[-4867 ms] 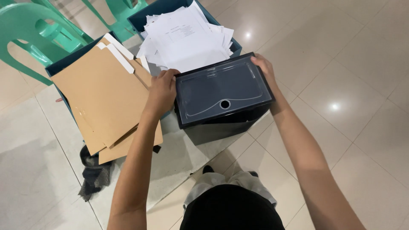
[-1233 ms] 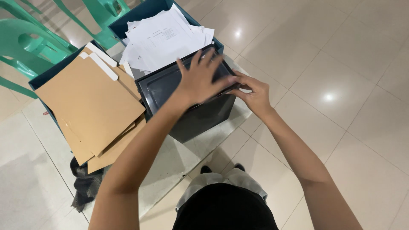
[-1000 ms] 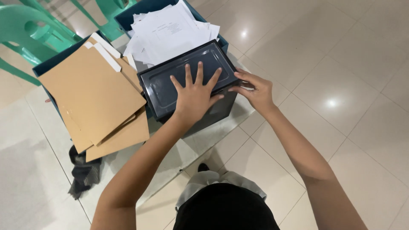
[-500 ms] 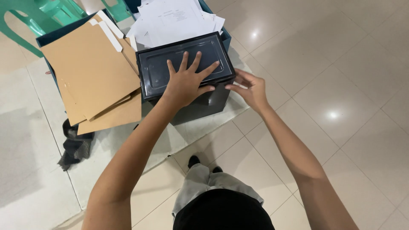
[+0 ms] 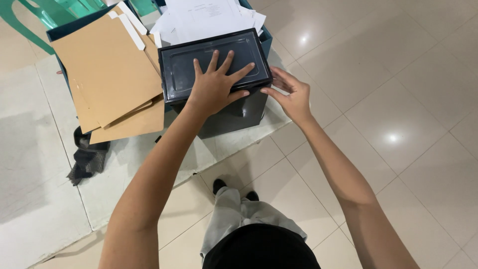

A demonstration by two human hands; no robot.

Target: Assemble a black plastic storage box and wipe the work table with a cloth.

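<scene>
A black plastic storage box [image 5: 234,117] stands on a low white surface, closed by a dark lid [image 5: 185,65]. My left hand [image 5: 215,84] lies flat on the lid with fingers spread, pressing on its near middle. My right hand [image 5: 291,94] is at the box's near right corner, fingertips touching the lid's edge, holding nothing.
Brown paper folders [image 5: 107,74] lie stacked in a blue tray to the left of the box. A pile of white papers [image 5: 206,15] sits behind it. Green plastic chairs [image 5: 55,12] stand at the far left. A dark cloth [image 5: 87,157] lies on the white surface [image 5: 45,199]. Tiled floor spreads right.
My left hand went from the box's left side onto the lid and now presses flat. My right hand shifted from the right edge to the near right corner. The view moved closer.
</scene>
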